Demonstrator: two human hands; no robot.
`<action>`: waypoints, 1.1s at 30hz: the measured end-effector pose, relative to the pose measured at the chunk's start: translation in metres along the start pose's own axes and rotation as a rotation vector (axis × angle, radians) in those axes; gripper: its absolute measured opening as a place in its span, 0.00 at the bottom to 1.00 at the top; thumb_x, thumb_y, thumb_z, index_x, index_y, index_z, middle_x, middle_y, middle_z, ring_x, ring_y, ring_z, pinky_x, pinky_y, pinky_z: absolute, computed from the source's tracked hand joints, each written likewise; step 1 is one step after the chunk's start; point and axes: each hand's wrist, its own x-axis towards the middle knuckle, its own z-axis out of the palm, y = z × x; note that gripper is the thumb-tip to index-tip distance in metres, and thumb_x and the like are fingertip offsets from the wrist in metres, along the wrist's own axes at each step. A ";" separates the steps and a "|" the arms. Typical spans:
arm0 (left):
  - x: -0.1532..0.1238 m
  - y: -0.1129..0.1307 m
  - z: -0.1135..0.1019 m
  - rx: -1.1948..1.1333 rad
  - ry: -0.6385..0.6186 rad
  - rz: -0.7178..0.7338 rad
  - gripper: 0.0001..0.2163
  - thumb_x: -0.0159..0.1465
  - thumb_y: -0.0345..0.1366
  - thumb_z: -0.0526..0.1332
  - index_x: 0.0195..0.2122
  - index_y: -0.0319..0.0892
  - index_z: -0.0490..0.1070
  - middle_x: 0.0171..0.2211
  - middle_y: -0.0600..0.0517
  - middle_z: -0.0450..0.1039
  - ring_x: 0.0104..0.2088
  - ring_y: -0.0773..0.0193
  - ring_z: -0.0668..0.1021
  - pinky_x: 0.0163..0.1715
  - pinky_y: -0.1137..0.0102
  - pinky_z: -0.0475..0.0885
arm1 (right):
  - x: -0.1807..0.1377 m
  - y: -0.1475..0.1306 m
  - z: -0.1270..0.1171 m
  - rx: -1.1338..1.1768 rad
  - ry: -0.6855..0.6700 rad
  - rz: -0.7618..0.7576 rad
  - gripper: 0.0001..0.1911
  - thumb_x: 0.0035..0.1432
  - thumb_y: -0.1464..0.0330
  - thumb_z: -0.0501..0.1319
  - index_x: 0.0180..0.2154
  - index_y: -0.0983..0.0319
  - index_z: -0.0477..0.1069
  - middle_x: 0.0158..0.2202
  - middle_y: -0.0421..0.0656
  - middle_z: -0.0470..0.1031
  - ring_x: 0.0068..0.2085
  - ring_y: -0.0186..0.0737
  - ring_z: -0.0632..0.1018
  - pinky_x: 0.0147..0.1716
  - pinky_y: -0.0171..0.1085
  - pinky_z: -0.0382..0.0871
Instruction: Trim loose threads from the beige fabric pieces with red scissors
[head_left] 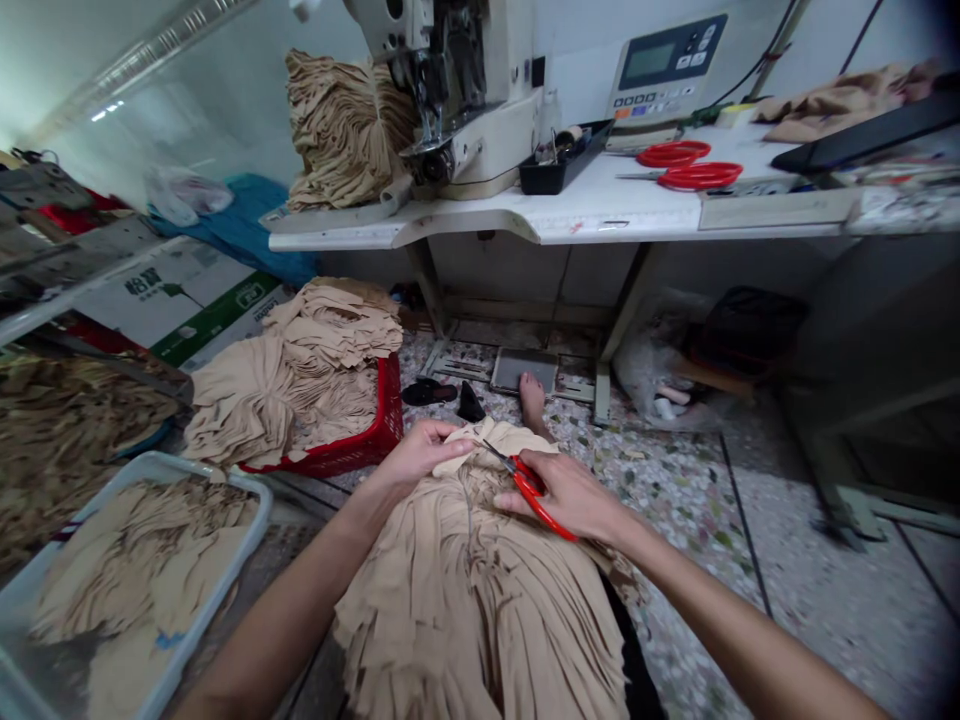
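On a worker's lap, the left hand [424, 452] pinches the bunched top edge of a tan fabric stack [480, 600] (seemingly soft, light, apt to slide apart unless gripped there) while the right hand [577, 497] clasps red scissors [534, 495] against it.
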 end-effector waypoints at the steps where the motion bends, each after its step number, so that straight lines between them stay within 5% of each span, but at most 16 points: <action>1: 0.000 -0.001 0.000 0.004 -0.002 -0.002 0.17 0.52 0.46 0.76 0.29 0.34 0.81 0.22 0.53 0.73 0.22 0.70 0.68 0.24 0.75 0.61 | 0.000 0.000 0.000 -0.003 0.004 0.004 0.25 0.61 0.44 0.62 0.32 0.58 0.64 0.28 0.40 0.72 0.28 0.39 0.69 0.27 0.35 0.52; 17: 0.000 -0.010 0.005 0.021 -0.035 -0.015 0.19 0.56 0.47 0.74 0.39 0.35 0.83 0.33 0.47 0.81 0.29 0.64 0.77 0.30 0.74 0.68 | 0.002 0.012 0.007 0.076 0.074 0.046 0.27 0.61 0.43 0.61 0.27 0.59 0.64 0.23 0.38 0.67 0.26 0.37 0.67 0.27 0.35 0.52; 23: 0.003 -0.018 0.005 0.109 0.006 0.031 0.20 0.56 0.48 0.74 0.39 0.34 0.82 0.31 0.47 0.79 0.27 0.66 0.75 0.27 0.76 0.67 | -0.005 0.007 0.000 0.087 -0.028 0.028 0.26 0.65 0.44 0.58 0.30 0.59 0.68 0.28 0.42 0.73 0.29 0.40 0.71 0.29 0.36 0.56; 33: -0.001 -0.010 0.014 0.055 0.021 0.021 0.19 0.54 0.47 0.75 0.35 0.34 0.80 0.26 0.50 0.77 0.24 0.66 0.76 0.26 0.75 0.70 | 0.005 -0.003 0.013 0.146 -0.009 0.029 0.27 0.64 0.42 0.58 0.30 0.59 0.67 0.27 0.40 0.72 0.29 0.39 0.71 0.30 0.35 0.58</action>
